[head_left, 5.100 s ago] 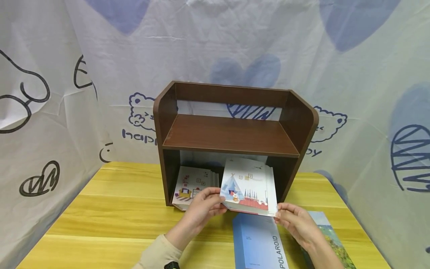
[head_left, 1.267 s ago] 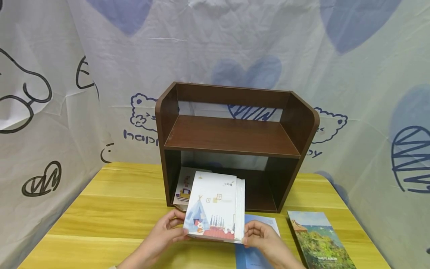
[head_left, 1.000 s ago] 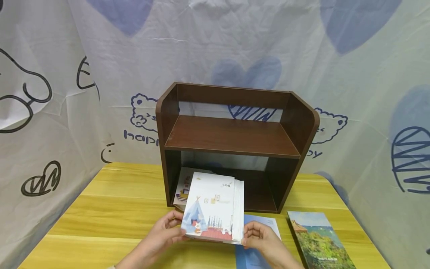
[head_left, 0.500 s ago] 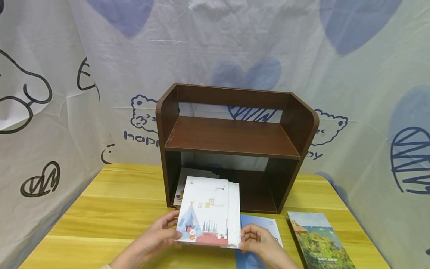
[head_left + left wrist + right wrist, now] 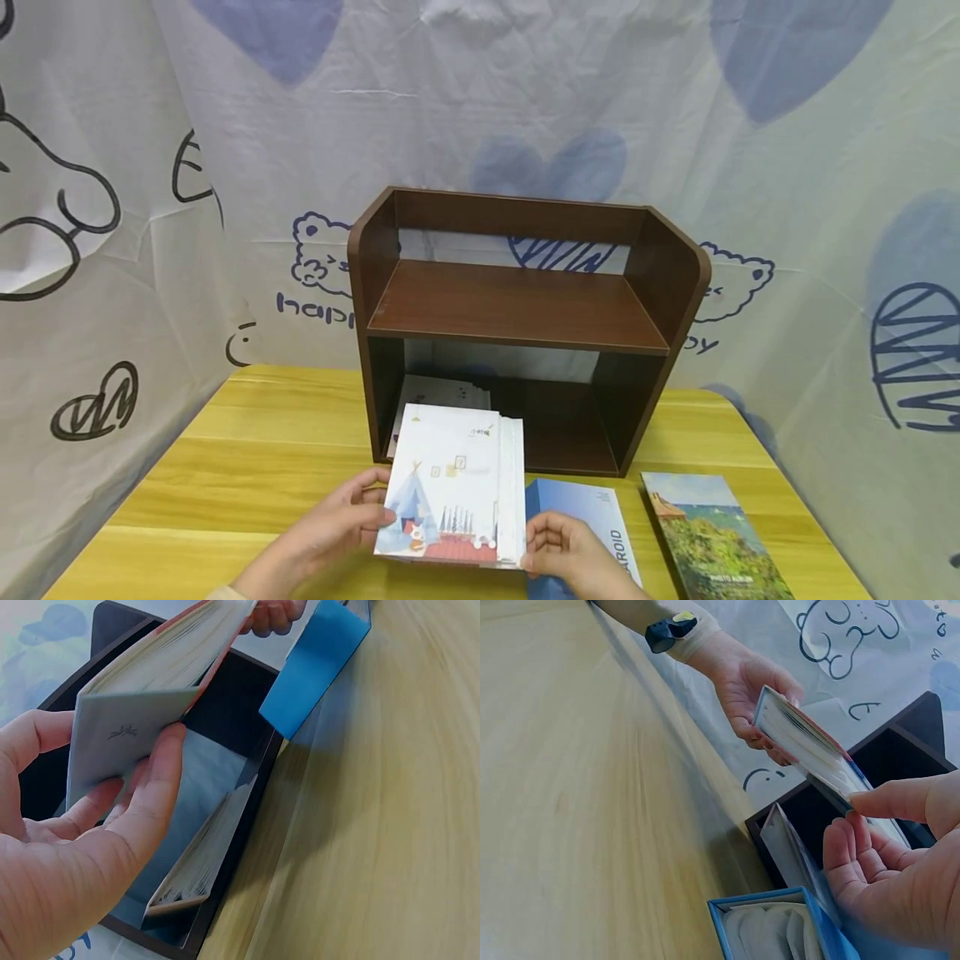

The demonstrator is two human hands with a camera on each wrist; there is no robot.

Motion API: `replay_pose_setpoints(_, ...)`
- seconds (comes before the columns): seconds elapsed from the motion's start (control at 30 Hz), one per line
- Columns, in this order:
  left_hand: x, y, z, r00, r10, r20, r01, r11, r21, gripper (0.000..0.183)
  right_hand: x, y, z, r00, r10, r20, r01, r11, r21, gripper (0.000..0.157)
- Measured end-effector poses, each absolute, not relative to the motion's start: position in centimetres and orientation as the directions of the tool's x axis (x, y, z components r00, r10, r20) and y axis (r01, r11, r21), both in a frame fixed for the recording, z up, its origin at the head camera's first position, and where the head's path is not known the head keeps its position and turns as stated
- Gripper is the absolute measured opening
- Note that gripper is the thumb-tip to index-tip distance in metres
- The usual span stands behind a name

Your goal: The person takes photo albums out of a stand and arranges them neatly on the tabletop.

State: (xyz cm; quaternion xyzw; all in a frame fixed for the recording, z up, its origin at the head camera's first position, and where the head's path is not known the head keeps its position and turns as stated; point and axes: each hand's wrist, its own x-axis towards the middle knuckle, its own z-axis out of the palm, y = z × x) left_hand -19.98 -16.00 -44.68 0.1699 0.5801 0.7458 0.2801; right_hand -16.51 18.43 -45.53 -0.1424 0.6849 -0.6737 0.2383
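My left hand (image 5: 322, 533) and right hand (image 5: 566, 550) pinch the tent-print album (image 5: 446, 492), now drawn to lower centre, clear of the bookshelf (image 5: 513, 304)

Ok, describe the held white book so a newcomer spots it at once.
Find the brown shelf on the yellow table. In front of its lower opening, a white book is held by the left hand and right hand. A blue tent marks its cover, and unlike its neighbours, it is held.

The left grip (image 5: 75, 862) pinches a thick book (image 5: 161, 664) before the dark shelf (image 5: 236, 697); a second book (image 5: 204, 855) lies inside, along the front edge; a blue case (image 5: 315, 667) rests on the bench (image 5: 390, 795).
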Motion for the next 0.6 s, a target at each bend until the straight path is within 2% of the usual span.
replay_pose_setpoints(0.13,-20.1,-16.4,-44.6,-0.79,0.606,-0.091,-0.212,-0.132,0.968,0.025,-16.4,18.1,-45.7,-0.836,-0.538,-0.106,0.105,0.033,-0.994,0.018)
replay_pose_setpoints(0.33,-20.3,-17.3,-44.6,-0.766,0.637,-0.089,-0.203,-0.109,0.973,0.019,-16.2,17.7,-46.0,-0.816,-0.576,-0.049,0.059,0.0,-0.998,0.032)
replay_pose_setpoints(0.6,-20.8,-18.5,-45.0,-0.723,0.686,-0.083,-0.178,-0.068,0.982,0.014,-16.0,17.3,-46.3,-0.807,-0.582,-0.102,0.123,0.003,-0.992,0.017)
